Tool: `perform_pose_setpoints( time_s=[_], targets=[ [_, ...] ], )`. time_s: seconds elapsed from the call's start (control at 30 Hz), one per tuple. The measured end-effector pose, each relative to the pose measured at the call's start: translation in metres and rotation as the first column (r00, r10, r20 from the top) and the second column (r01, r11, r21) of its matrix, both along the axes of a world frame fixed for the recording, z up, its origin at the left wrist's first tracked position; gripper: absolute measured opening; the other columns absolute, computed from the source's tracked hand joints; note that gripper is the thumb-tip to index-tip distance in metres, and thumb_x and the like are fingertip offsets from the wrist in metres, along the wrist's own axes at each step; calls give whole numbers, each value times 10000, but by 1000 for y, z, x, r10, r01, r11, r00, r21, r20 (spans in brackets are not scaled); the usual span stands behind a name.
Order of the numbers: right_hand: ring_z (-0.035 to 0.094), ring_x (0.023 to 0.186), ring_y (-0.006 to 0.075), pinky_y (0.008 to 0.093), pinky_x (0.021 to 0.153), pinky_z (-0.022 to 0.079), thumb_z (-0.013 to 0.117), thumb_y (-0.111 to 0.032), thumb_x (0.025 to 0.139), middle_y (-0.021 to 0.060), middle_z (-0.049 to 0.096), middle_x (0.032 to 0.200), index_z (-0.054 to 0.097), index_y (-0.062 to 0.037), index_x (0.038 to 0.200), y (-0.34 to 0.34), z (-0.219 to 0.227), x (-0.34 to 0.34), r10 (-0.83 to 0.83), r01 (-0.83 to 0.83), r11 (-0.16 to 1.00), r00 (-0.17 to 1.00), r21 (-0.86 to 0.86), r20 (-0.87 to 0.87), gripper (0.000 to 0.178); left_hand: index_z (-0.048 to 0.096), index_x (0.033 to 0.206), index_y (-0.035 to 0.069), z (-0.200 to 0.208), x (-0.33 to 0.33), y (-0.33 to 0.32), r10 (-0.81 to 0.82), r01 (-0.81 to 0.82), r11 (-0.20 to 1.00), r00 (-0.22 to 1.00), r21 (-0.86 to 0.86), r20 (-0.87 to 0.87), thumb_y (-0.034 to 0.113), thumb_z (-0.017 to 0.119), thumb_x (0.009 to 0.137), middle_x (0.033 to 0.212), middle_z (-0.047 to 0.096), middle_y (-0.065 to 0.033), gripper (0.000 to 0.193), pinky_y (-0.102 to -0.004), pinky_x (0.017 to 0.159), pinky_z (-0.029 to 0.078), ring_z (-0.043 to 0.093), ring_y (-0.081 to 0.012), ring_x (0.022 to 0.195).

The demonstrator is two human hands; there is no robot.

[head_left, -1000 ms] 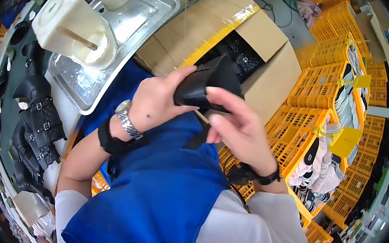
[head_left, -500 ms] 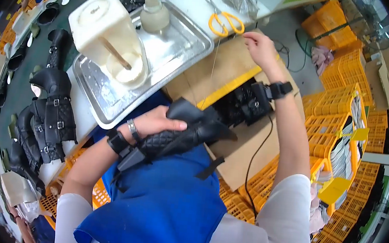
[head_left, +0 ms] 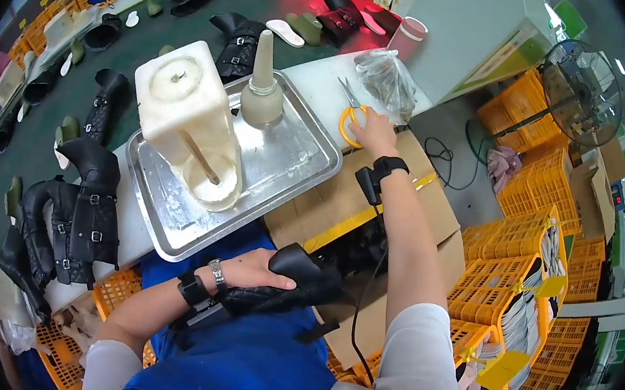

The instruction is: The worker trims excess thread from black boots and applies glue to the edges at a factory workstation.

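Observation:
My left hand [head_left: 253, 271] is wrapped round a black quilted boot [head_left: 303, 269], its thumb on top, low over my blue apron [head_left: 256, 364]. Part of the boot is hidden under the hand. My right hand [head_left: 377, 135] is at the orange-handled scissors [head_left: 346, 115], fingers closed on one handle loop. The scissors lie at the table edge, blades pointing away from me. Beside them is a clear plastic bag [head_left: 389, 81].
A metal tray [head_left: 277, 172] carries a white container [head_left: 185, 102] with a stick in its pot, and a cone-topped bottle [head_left: 263, 102]. Black buckled boots [head_left: 97, 210] stand on the left. Cardboard [head_left: 425, 207] and yellow crates [head_left: 486, 282] are on the right, with a fan [head_left: 582, 82] behind.
My right hand has come down from its raised position to the scissors and closed on a handle. The left hand still holds the boot. The view has shifted, showing more of the far table.

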State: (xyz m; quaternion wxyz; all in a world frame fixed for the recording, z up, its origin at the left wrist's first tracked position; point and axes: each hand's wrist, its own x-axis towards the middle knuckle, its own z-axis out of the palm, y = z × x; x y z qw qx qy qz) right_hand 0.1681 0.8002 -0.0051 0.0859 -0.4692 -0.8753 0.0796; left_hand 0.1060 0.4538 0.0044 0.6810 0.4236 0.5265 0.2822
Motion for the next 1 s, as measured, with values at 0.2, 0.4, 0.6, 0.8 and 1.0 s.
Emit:
perform_pose_setpoints(
  time_s=[0.2,0.4,0.6,0.8,1.0],
  targets=[
    [589,869,327,385,773,470,699,-289,655,167,598,979,443,-34,1216,16,-29,43,-31,0,984,986,-178,-166,667,530,1095,8,15,1,-4,31,-24,991,998,135,-50,298,693,749,925,624,-65,480,-263,773,449,568,-122,838],
    [460,575,70,199,524,389,582,-125,815,2,495,726,324,-61,1313,-88,-40,177,-415,-355,684,529,-637,-740,564,539,1076,-15,26,-12,-21,191,-167,969,974,183,-125,330,725,702,933,628,-96,541,-280,796,450,583,-141,857],
    [434,583,61,211,532,389,574,-60,821,-18,443,710,309,-92,1335,-234,8,302,-614,-168,619,506,-767,-606,579,535,1069,-41,34,-18,0,153,-64,967,920,248,-360,325,730,695,975,624,-125,559,-293,828,444,588,-189,907],
    [450,762,124,244,706,404,631,-48,779,3,457,862,427,-117,1279,-303,12,310,-281,-207,660,824,-722,-492,545,516,1087,-52,4,2,14,-47,105,971,965,217,-256,293,723,714,965,621,-104,549,-271,826,434,566,-141,894],
    [512,755,218,291,689,426,683,-125,750,89,478,824,490,-147,1224,-314,11,288,-49,-286,769,866,-572,-498,513,496,1127,-44,-5,5,18,-106,122,985,986,121,-127,286,708,736,1016,606,-81,554,-263,849,422,544,-120,922]
  ],
)
